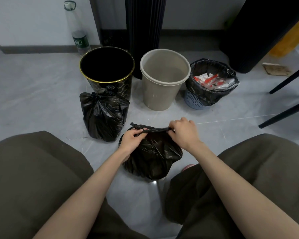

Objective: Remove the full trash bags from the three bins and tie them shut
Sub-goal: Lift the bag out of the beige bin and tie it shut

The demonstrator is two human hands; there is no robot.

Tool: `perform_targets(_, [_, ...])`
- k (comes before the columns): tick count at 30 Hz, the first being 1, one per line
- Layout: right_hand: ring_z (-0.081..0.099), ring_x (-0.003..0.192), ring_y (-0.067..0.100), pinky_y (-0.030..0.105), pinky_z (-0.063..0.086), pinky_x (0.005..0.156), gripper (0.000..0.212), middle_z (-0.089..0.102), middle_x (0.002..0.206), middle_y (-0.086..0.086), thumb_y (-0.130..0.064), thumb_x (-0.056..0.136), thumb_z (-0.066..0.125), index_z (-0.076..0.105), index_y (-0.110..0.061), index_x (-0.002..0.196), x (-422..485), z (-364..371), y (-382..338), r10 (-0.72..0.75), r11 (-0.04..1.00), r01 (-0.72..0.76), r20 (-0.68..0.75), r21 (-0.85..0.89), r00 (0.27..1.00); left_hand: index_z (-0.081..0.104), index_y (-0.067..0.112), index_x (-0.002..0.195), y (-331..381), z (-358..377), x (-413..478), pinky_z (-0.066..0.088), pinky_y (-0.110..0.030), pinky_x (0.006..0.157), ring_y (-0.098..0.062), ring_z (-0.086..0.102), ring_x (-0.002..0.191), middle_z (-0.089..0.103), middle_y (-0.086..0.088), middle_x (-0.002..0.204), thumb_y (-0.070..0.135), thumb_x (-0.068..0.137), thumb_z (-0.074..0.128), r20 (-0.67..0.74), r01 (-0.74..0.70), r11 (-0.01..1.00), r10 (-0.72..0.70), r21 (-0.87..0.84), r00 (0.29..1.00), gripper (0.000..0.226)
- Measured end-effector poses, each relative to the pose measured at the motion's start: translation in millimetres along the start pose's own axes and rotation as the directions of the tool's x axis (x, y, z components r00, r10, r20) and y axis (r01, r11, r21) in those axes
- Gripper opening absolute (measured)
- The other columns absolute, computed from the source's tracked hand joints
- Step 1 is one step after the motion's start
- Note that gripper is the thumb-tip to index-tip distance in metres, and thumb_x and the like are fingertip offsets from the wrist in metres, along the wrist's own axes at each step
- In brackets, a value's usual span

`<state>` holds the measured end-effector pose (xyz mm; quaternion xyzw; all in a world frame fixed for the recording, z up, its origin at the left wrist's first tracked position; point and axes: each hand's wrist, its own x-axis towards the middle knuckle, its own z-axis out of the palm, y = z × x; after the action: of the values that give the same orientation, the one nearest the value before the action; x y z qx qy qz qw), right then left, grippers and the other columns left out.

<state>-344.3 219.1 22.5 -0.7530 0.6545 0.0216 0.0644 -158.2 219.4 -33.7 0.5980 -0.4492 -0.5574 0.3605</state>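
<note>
Our left hand (131, 137) and right hand (184, 131) each pinch an end of the twisted neck of the black plastic trash bag (154, 157), which sits on the grey tile floor (33, 100) between our knees. Just left stands a knotted black bag (103, 116). Behind: black gold-rimmed bin (107, 66), beige plastic bin (164, 80), and a blue mesh bin (193, 100) with its full liner in place. Open floor lies left.

Three bins (160, 95) stood abreast at twelve o'clock, tied bag (103, 116) before the leftmost, second bag (154, 157) nearer, at its five o'clock.
</note>
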Motion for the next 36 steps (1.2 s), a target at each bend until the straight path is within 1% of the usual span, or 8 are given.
perform_targets(12, [0.062, 0.086, 0.02, 0.029, 0.043, 0.071, 0.018, 0.068, 0.085, 0.002, -0.034, 0.085, 0.067, 0.071, -0.021, 0.095, 1.6, -38.5, 3.1, 0.104, 0.955, -0.107, 0.026, 0.276, 0.994, 0.068, 0.001, 0.109, 2.3, -4.1, 1.7, 0.041, 0.002, 0.08, -0.011, 0.058, 0.097, 0.061, -0.003, 0.101, 0.004, 0.086, 0.064, -0.066, -0.124, 0.978, 0.136, 0.168, 0.988, 0.024])
perform_targets(15, [0.055, 0.057, 0.004, 0.021, 0.042, 0.06, 0.017, 0.061, 0.059, -0.01, -0.032, 0.077, 0.077, 0.074, -0.016, 0.082, 2.9, -42.8, 1.8, 0.184, 0.544, -0.217, 0.137, 0.811, 0.973, 0.065, -0.005, 0.111, 3.4, -6.0, 3.0, 0.041, 0.002, 0.077, -0.013, 0.058, 0.097, 0.061, -0.007, 0.103, 0.003, 0.086, 0.064, -0.113, -0.107, 0.983, 0.124, 0.146, 0.986, 0.026])
perform_targets(18, [0.06, 0.079, 0.003, 0.019, 0.048, 0.075, 0.023, 0.069, 0.084, -0.009, -0.035, 0.075, 0.078, 0.072, -0.02, 0.092, 3.4, -34.5, 2.3, 0.258, 0.233, -0.187, 0.125, 0.954, 0.958, 0.064, -0.005, 0.112, 3.9, -5.7, 2.4, 0.043, -0.001, 0.079, -0.018, 0.06, 0.102, 0.062, -0.005, 0.103, 0.002, 0.086, 0.064, -0.103, -0.073, 0.989, 0.086, 0.128, 0.991, 0.027])
perform_targets(22, [0.043, 0.126, 0.008, 0.033, 0.038, 0.108, 0.107, 0.045, 0.136, -0.011, -0.064, 0.051, 0.08, 0.039, -0.027, 0.143, -1.0, -5.1, 20.0, 0.159, 0.307, -0.362, 0.328, 0.88, 0.931, 0.061, -0.004, 0.118, 5.3, -5.8, 1.1, 0.046, -0.004, 0.079, -0.014, 0.059, 0.104, 0.063, -0.009, 0.112, 0.005, 0.087, 0.062, -0.121, 0.001, 0.999, 0.005, 0.047, 0.993, 0.032])
perform_targets(25, [0.023, 0.142, 0.019, 0.046, 0.026, 0.116, 0.13, 0.031, 0.15, -0.005, -0.071, 0.039, 0.082, 0.021, -0.036, 0.149, -9.9, 26.5, 31.0, 0.129, 0.58, -0.464, 0.486, 0.67, 0.864, 0.057, -0.002, 0.124, 8.8, -11.1, -0.4, 0.043, -0.007, 0.078, -0.008, 0.057, 0.099, 0.062, -0.003, 0.112, 0.01, 0.089, 0.062, -0.126, 0.055, 0.998, -0.059, -0.033, 0.99, 0.037])
perform_targets(27, [0.017, 0.144, 0.025, 0.048, 0.024, 0.116, 0.116, 0.031, 0.151, 0.001, -0.065, 0.049, 0.082, 0.027, -0.035, 0.147, -11.4, 39.3, 28.9, 0.194, 0.655, -0.443, 0.431, 0.612, 0.881, 0.056, 0.0, 0.126, 8.8, -13.6, -0.7, 0.041, -0.014, 0.084, -0.007, 0.056, 0.1, 0.061, -0.001, 0.113, 0.012, 0.089, 0.062, -0.12, 0.078, 0.996, -0.083, -0.051, 0.989, 0.039])
perform_targets(31, [0.058, 0.109, 0.01, 0.013, 0.045, 0.086, 0.045, 0.061, 0.109, -0.006, -0.03, 0.08, 0.075, 0.056, -0.019, 0.119, 1.4, 31.4, 13.1, 0.161, 0.408, -0.319, 0.276, 0.855, 0.948, 0.059, 0.001, 0.123, 5.7, -12.9, -1.3, 0.044, -0.004, 0.073, -0.003, 0.058, 0.092, 0.063, -0.004, 0.116, 0.011, 0.089, 0.062, -0.06, 0.08, 0.997, -0.081, -0.019, 0.995, 0.036])
perform_targets(36, [0.061, 0.104, 0.015, 0.018, 0.048, 0.086, 0.029, 0.066, 0.11, 0.004, -0.033, 0.096, 0.053, 0.064, -0.014, 0.115, 17.7, 28.8, -7.7, 0.091, 0.387, -0.358, 0.351, 0.85, 0.932, 0.062, 0.002, 0.118, 5.6, -10.8, 0.1, 0.043, 0.001, 0.065, 0.008, 0.057, 0.079, 0.064, 0.002, 0.105, 0.009, 0.089, 0.061, -0.023, 0.045, 0.999, -0.045, 0.009, 0.999, 0.03])
